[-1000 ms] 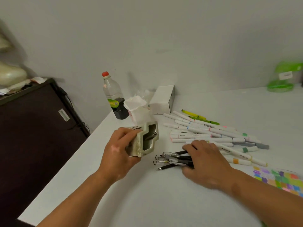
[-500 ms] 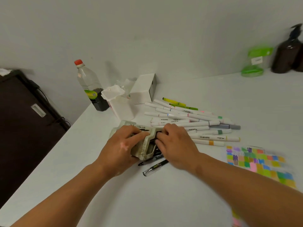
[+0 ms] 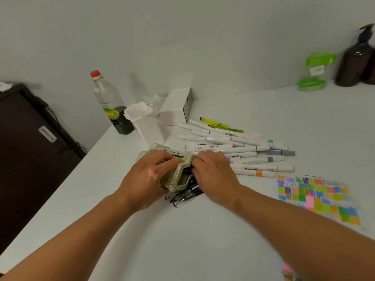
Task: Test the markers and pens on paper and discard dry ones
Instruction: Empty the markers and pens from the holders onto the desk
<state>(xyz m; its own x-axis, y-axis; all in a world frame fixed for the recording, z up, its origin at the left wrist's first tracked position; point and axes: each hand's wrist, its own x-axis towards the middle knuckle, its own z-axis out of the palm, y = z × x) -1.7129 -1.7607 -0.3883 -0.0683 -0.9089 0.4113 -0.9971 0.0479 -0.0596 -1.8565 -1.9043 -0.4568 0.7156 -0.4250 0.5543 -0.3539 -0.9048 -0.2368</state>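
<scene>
My left hand (image 3: 146, 177) grips a pale green ceramic pen holder (image 3: 177, 175) that lies tipped on its side on the white table (image 3: 203, 240), its mouth facing right. My right hand (image 3: 215, 175) is at that mouth, closed over a bundle of black pens (image 3: 185, 196) whose ends stick out below the holder. Whether the pens are inside the holder is hidden by my fingers. Several white markers (image 3: 239, 151) lie in a loose pile just behind my right hand. A sheet of paper covered in coloured swatches (image 3: 316, 197) lies to the right.
A white marker box (image 3: 146, 126) and a white carton (image 3: 178, 107) stand behind the holder, beside a clear bottle with a red cap (image 3: 110, 102). A green container (image 3: 313, 72) and a brown pump bottle (image 3: 357, 59) stand at the back right. A dark cabinet (image 3: 30, 149) is off the table's left edge.
My left hand has lowered the holder onto its side on the table. My right hand gathered the black pens and brought them to the holder's mouth. My view shifted right.
</scene>
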